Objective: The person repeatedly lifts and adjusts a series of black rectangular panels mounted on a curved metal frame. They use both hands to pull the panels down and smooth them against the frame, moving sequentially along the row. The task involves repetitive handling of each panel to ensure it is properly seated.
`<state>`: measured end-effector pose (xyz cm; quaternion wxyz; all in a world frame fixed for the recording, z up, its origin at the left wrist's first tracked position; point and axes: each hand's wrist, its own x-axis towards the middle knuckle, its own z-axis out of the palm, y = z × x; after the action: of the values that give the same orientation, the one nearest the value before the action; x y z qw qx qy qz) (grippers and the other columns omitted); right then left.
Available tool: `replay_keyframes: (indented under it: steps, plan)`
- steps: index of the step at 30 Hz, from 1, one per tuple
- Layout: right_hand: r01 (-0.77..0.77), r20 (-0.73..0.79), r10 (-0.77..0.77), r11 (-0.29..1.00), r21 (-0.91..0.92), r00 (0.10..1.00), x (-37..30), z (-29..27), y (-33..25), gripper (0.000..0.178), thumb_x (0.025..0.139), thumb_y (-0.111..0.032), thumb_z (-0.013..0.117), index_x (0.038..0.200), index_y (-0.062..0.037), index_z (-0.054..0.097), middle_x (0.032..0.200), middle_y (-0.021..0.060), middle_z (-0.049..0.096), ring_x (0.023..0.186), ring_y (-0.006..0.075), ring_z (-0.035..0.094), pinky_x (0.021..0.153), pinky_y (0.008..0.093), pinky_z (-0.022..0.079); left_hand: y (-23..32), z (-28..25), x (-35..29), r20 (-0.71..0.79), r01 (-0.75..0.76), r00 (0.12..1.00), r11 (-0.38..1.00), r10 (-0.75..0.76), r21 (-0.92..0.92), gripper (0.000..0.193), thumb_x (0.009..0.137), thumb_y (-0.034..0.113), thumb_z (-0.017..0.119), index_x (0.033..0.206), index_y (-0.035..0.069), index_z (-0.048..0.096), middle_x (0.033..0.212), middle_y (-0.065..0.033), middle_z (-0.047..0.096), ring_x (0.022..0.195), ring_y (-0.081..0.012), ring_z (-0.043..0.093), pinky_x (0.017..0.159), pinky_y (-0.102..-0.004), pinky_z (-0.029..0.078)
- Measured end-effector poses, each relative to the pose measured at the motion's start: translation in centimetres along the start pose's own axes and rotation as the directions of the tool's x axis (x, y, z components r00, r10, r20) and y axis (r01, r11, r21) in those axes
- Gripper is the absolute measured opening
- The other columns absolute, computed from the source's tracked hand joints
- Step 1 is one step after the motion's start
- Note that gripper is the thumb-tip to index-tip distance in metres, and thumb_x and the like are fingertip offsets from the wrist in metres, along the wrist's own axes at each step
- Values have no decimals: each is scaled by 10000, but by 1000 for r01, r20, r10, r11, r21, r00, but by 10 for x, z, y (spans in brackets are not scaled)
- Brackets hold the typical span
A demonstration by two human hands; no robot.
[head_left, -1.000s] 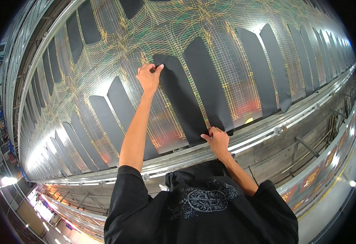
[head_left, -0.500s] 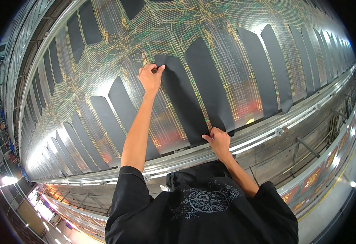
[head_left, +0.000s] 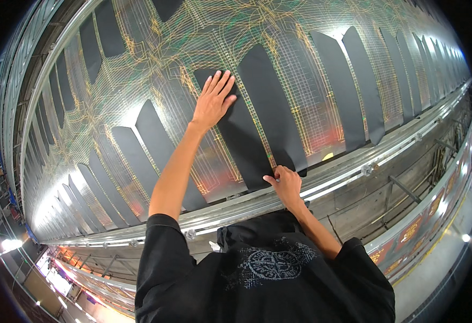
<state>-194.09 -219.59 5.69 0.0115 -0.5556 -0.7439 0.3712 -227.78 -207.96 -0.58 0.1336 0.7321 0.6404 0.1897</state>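
Black strip (head_left: 241, 134) lies under the flat, spread left hand (head_left: 212, 102); right hand (head_left: 284, 183) pinches its lower edge

Panel: the gridded panel (head_left: 300, 107) carried rows of pointed strips.
Near strip: one strip (head_left: 241, 134) lay at the panel's near edge, a second strip (head_left: 271, 102) just right of it.
Left hand (head_left: 212, 102): flat on the near strip's far end.
Right hand (head_left: 285, 184): at its near end, over the metal rail (head_left: 354, 167).

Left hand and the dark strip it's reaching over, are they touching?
Touching. The head view shows the left hand lying flat, fingers spread, on the upper end of the dark strip.
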Motion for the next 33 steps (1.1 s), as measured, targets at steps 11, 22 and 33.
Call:
replay_keyframes:
  steps: [11, 22, 33]
  plan:
    - [25, -23, -25, 1000, 2, 999, -3, 5, 6, 402, 795, -348, 848, 781, -72, 556, 745, 70, 629, 682, 325, 631, 654, 442, 474, 10, 1, 6, -96, 221, 975, 911, -200, 349, 573, 1106, 425, 329, 1616, 164, 336, 1699, -109, 245, 1555, -417, 192, 1242, -627, 127]
    - [-317, 215, 274, 926, 203, 937, -27, 8, 8, 343, 908, -330, 765, 989, -26, 628, 680, 112, 685, 636, 338, 662, 623, 447, 513, 137, 16, -138, 292, -124, 951, 991, 105, 48, 675, 1036, 461, 459, 1603, 114, 345, 1699, -74, 253, 1561, -405, 174, 1269, -570, 114]
    - [-689, 615, 311, 345, 637, 725, -27, 21, 29, 280, 981, -273, 707, 912, -12, 629, 780, 95, 706, 566, 126, 582, 486, 290, 446, 43, -2, -39, 35, 142, 985, 901, -171, 409, 598, 1098, 437, 358, 1626, 163, 303, 1707, -78, 231, 1562, -372, 205, 1242, -630, 121]
